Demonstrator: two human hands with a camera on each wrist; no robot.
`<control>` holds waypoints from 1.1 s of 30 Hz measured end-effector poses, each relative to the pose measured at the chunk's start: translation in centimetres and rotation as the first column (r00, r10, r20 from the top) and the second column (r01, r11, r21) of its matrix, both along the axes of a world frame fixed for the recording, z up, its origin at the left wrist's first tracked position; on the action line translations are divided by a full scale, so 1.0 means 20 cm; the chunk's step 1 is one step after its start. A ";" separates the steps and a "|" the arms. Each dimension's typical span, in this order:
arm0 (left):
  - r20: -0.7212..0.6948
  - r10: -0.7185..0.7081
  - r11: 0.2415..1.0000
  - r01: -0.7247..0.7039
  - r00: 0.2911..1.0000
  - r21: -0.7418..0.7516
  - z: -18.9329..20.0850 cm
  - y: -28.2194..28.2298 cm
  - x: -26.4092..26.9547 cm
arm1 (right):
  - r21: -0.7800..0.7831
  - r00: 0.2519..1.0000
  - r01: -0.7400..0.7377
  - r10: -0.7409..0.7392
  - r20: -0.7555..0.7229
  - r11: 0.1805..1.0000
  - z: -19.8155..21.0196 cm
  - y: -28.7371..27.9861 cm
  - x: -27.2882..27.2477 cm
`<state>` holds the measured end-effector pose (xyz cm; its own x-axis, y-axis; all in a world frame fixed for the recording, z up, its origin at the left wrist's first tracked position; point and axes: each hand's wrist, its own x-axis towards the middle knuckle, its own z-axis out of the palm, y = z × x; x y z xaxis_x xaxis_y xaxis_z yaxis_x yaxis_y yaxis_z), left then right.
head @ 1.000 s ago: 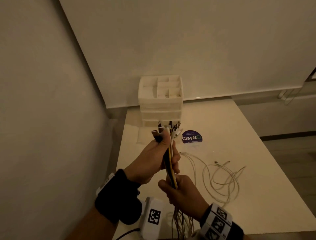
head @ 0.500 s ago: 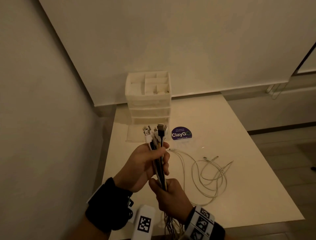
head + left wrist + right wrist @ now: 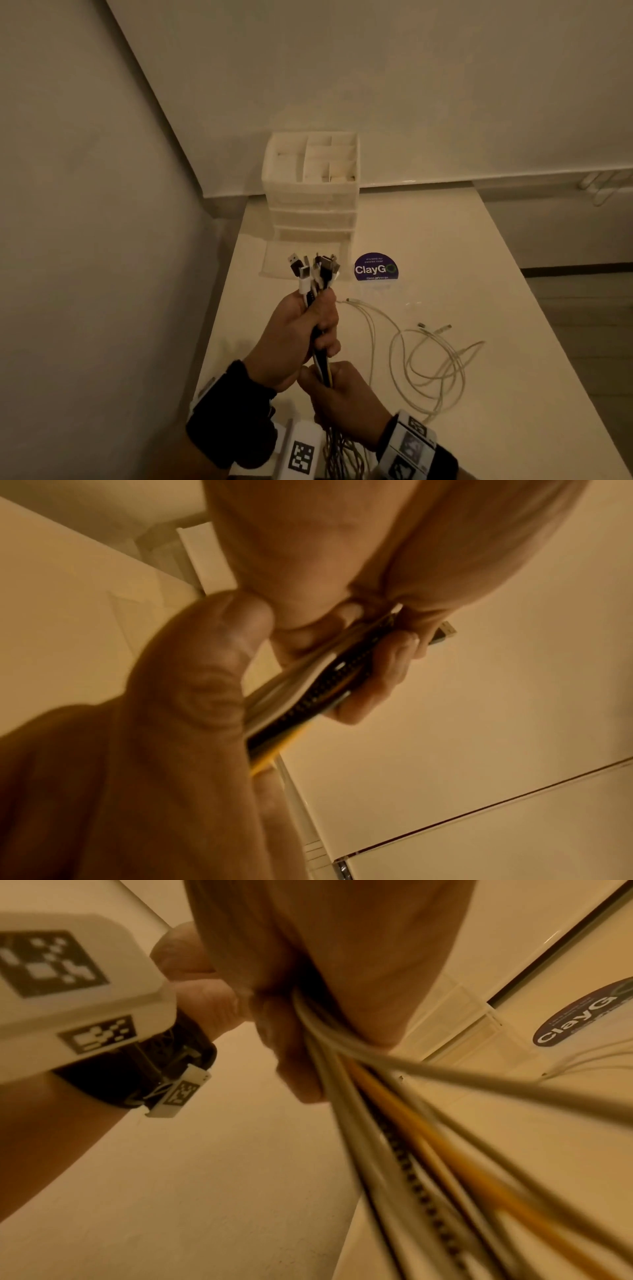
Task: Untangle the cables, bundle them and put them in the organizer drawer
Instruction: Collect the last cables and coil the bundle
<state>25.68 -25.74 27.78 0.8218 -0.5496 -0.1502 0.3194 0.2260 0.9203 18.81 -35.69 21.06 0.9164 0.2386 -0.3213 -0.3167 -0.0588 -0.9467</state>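
Note:
A bundle of cables (image 3: 322, 363), white, black and yellow, stands upright above the table's near left corner. My left hand (image 3: 301, 335) grips it just below the plugs (image 3: 313, 270), which fan out above my fist. My right hand (image 3: 342, 394) grips the same bundle directly below the left one; the loose ends (image 3: 337, 455) hang down from it. In the left wrist view the fingers (image 3: 387, 669) curl round the cables (image 3: 308, 693). The right wrist view shows the strands (image 3: 394, 1123) running out of my fist. The white organizer (image 3: 311, 192) with drawers stands at the table's far left.
More white cables (image 3: 428, 363) lie in loose loops on the white table (image 3: 479, 274), right of my hands. A round purple ClayGo sticker (image 3: 376, 268) is stuck in front of the organizer. A wall runs close along the table's left side.
The plug ends have shifted and fanned out differently above my left fist. Both hands keep their hold, one above the other.

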 end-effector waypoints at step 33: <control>-0.096 0.197 0.979 -0.200 0.976 -0.027 -0.15 -0.15 0.30 | 0.147 0.865 0.481 -0.495 0.080 0.864 0.18 -0.49 0.44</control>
